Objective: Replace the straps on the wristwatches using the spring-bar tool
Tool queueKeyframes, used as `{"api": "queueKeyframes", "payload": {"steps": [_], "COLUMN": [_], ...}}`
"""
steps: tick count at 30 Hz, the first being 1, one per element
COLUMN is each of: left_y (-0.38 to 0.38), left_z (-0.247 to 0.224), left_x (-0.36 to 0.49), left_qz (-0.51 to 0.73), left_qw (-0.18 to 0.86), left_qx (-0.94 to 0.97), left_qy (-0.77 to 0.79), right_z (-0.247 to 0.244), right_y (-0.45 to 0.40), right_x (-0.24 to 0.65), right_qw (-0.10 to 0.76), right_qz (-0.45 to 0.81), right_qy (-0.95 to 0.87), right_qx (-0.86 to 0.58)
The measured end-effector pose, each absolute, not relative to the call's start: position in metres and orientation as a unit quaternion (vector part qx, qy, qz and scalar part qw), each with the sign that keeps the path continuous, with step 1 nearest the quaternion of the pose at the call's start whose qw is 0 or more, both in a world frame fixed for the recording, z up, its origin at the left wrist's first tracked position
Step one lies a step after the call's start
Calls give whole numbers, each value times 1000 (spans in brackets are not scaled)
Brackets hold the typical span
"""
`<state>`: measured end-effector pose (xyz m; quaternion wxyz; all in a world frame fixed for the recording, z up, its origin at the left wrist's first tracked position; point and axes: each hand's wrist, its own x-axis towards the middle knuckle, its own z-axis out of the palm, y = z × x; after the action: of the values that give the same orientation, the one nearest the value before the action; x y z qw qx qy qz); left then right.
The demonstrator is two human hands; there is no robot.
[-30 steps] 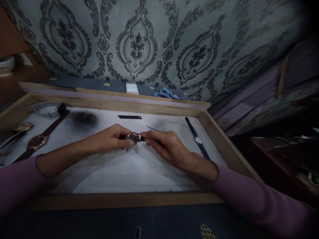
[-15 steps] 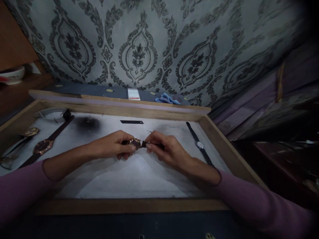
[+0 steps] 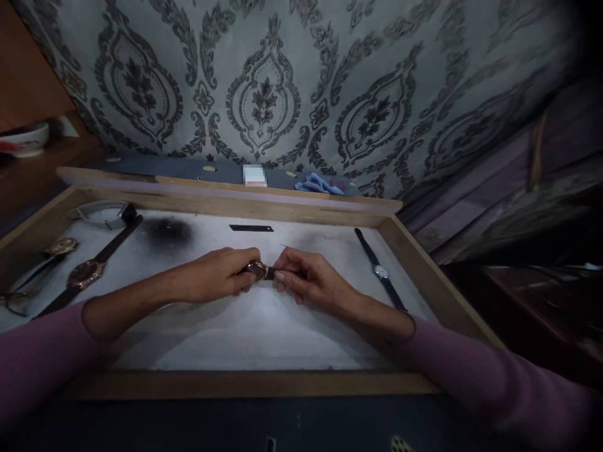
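Over the middle of a white-floored wooden tray (image 3: 254, 384), my left hand (image 3: 219, 271) grips a wristwatch (image 3: 257, 270) with a gold-coloured case. My right hand (image 3: 304, 276) pinches a dark watch strap (image 3: 271, 274) at the right side of that case. Strap and case meet or nearly meet; the exact joint is too small to make out. A thin pointed metal piece (image 3: 284, 245) shows just above my right fingers, and I cannot tell whether they hold it. Beyond my hands a black flat blade-like strip (image 3: 251, 228) lies on the tray floor.
At the tray's left lie a brown-strapped watch (image 3: 85, 274), a small gold watch (image 3: 61, 246) and a pale strap (image 3: 101, 215). On the right is a white-faced watch (image 3: 381, 272) with a dark strap. Behind the tray sits a blue cloth (image 3: 319, 183). A bowl (image 3: 28, 139) stands far left.
The strap in my right hand now lines up straighter with the watch case. My left fingers have curled in more beneath the watch. The view has shifted slightly.
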<state>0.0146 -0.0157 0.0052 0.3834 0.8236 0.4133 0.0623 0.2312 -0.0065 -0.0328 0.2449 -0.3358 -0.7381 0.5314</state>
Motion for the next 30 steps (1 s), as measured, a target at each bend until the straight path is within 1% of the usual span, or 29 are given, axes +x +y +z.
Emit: {"api": "queueKeyframes", "payload": {"steps": [3,6,8,10,13,18,30], "left_y": [-16,-17,-16,-14,-11,-5,-7], "left_z": [7,6,5,2,-3,-13,-9], "left_x": [17,19,19,19,18,16,21], "left_qz": [61,74,91,99,85,78,77], "left_qw": [367,376,410,464,532,594,605], "left_qx": [822,816,806,785,750,696,673], "left_qy": [430,433,418,398,384,396,419], "right_z": [-32,-31,-30,-29,-30,-30,-35], "right_y": [-7,-7,-7,-8,-8,-8,-8], "right_x": [231,231,231,231,231,231,229], "right_qw": [244,245,243,239,233,235,229], "right_qz": [525,512,511,511,507,522,564], "right_qy": [-744,-753,-755,-756,-762,-753,-729], "right_qx": [-333,-332,-332,-333,-329,-323,-313]}}
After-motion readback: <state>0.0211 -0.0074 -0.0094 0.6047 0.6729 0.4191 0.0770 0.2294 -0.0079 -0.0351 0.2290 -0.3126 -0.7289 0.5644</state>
